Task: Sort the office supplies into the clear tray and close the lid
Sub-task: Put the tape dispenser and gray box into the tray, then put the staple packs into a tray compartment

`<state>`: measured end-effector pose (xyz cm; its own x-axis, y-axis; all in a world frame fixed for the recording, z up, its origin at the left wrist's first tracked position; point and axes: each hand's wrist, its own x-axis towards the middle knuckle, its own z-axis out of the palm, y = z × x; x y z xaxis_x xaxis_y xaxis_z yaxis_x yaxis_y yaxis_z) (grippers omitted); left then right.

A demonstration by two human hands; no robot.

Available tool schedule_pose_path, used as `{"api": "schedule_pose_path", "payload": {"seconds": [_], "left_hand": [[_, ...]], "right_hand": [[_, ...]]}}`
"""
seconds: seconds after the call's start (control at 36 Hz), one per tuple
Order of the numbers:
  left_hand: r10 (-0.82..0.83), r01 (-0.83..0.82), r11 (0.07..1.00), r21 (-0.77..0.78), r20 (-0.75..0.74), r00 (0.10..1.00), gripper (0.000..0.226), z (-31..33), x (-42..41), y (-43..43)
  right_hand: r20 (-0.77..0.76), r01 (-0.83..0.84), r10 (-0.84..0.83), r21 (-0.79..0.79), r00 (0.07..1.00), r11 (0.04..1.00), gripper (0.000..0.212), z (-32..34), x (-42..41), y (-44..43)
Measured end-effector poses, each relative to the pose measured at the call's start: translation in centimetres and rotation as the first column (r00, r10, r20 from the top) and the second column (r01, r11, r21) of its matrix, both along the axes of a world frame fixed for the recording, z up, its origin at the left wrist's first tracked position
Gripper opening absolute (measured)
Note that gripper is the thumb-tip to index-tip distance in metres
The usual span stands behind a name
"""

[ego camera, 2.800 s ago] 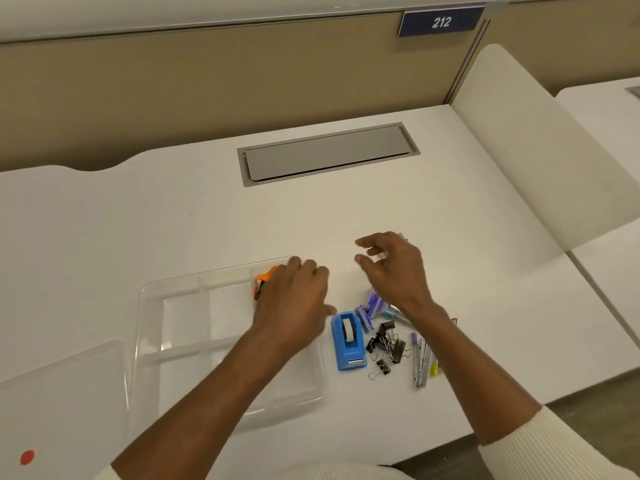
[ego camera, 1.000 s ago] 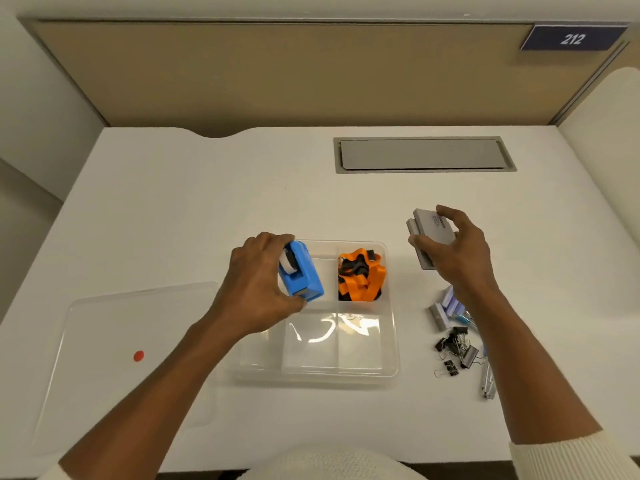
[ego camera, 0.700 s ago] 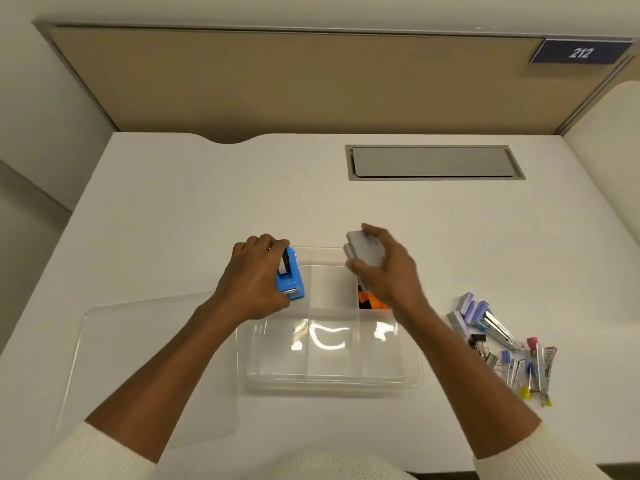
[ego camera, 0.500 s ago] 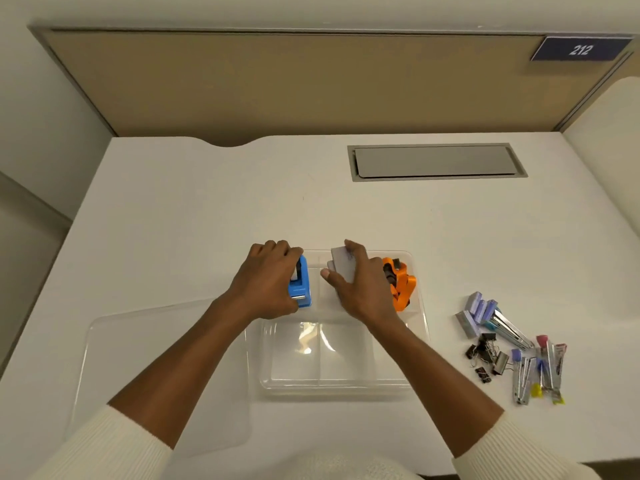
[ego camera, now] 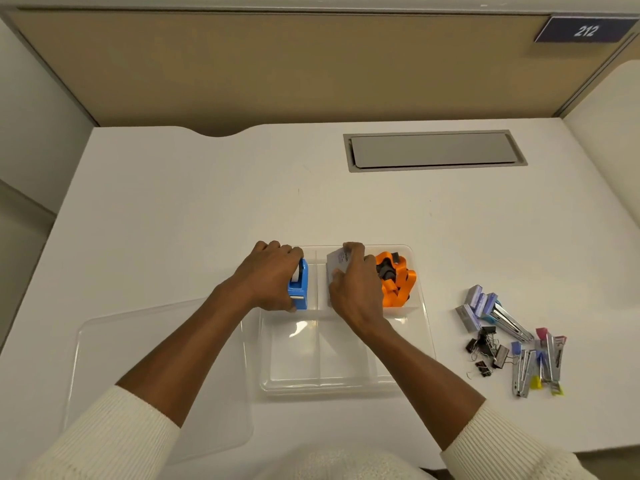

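Note:
The clear divided tray [ego camera: 346, 388] lies on the white desk in front of me. My left hand [ego camera: 268, 277] grips a blue tape dispenser [ego camera: 298, 287] standing in the tray's back left compartment. My right hand [ego camera: 356, 287] holds a grey stack of cards [ego camera: 337, 259] down in the back middle compartment. An orange lanyard [ego camera: 398, 277] fills the back right compartment. The three front compartments hold nothing. The clear lid [ego camera: 114, 355], partly under my left forearm, lies flat to the tray's left.
To the right of the tray lie loose supplies: purple staple boxes [ego camera: 476, 303], black binder clips [ego camera: 485, 351] and several small staplers [ego camera: 536, 362]. A grey cable hatch [ego camera: 433, 150] is set into the desk's far side, below a tan partition.
Both hands have come over the tray. The blue tape dispenser went down into the back left compartment, and the grey cards moved from right of the tray into the back middle compartment.

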<state>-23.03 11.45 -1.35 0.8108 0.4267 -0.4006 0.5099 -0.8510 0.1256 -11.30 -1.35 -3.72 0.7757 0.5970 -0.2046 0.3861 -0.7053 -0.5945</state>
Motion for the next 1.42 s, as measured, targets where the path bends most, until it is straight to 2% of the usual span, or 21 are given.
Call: {"api": "schedule_pose_path", "payload": {"seconds": [0.08, 0.25, 0.33, 0.44, 0.56, 0.78, 0.89, 1.03, 1.14, 1.25, 1.33, 1.42], "left_hand": [[-0.015, 0.015, 1.0, -0.002, -0.02, 1.0, 0.081, 0.0, 0.0, 0.2], [-0.024, 0.024, 1.0, -0.014, -0.028, 0.999, 0.081, -0.1, 0.1, -0.1], [0.01, -0.011, 0.998, -0.066, -0.01, 1.0, 0.075, -0.3, 0.0, -0.2], [0.056, -0.057, 0.992, -0.109, -0.021, 0.998, 0.077, -0.3, 0.0, -0.3], [0.067, -0.068, 0.996, -0.059, -0.017, 0.998, 0.076, 0.3, 0.1, -0.9], [-0.016, 0.02, 0.987, 0.159, -0.03, 0.999, 0.058, 2.9, 1.5, -4.1], [-0.065, 0.048, 0.973, 0.226, 0.066, 0.996, 0.055, 4.6, 3.2, -7.0], [-0.121, 0.095, 0.987, 0.126, 0.215, 0.969, 0.048, 5.5, 6.2, -10.9], [-0.205, 0.189, 0.978, 0.083, 0.262, 0.943, 0.041, 5.7, 8.8, -14.0], [-0.278, 0.267, 0.96, 0.078, 0.32, 0.906, 0.042, 5.2, 11.9, -17.2], [-0.263, 0.277, 0.961, 0.008, 0.347, 0.9, 0.044, 4.1, 14.5, -19.1], [-0.23, 0.255, 0.966, -0.043, 0.31, 0.923, 0.039, 2.7, 16.9, -20.9]], "right_hand": [[-0.019, 0.003, -0.004, -0.009, 1.0, 1.0, 0.055, -0.4, 0.1, 0.1], [0.066, -0.146, 0.148, -0.028, 0.987, 0.989, 0.046, -1.6, -0.7, -0.4], [0.164, -0.217, 0.221, -0.039, 0.962, 0.975, 0.05, -2.4, -1.2, -0.8], [0.306, -0.271, 0.299, -0.133, 0.904, 0.953, 0.046, -2.7, -1.6, -1.5], [0.387, -0.313, 0.362, -0.184, 0.848, 0.932, 0.039, -1.8, -1.6, -2.3], [0.437, -0.284, 0.262, -0.015, 0.861, 0.959, 0.02, 0.1, 0.8, -5.7], [0.42, -0.261, 0.228, 0.022, 0.878, 0.965, 0.015, 0.7, 3.4, -8.8], [0.37, -0.175, 0.111, 0.142, 0.922, 0.974, 0.015, 0.2, 7.1, -13.2], [0.364, -0.085, 0.004, 0.208, 0.931, 0.974, 0.01, 0.7, 10.2, -17.0], [0.386, 0.005, -0.07, 0.167, 0.92, 0.986, 0.011, 0.3, 13.4, -20.2], [0.344, 0.077, -0.12, 0.137, 0.931, 0.988, 0.015, -0.5, 15.5, -22.2], [0.266, 0.105, -0.132, 0.114, 0.955, 0.988, 0.027, -1.1, 17.3, -23.8]]}}
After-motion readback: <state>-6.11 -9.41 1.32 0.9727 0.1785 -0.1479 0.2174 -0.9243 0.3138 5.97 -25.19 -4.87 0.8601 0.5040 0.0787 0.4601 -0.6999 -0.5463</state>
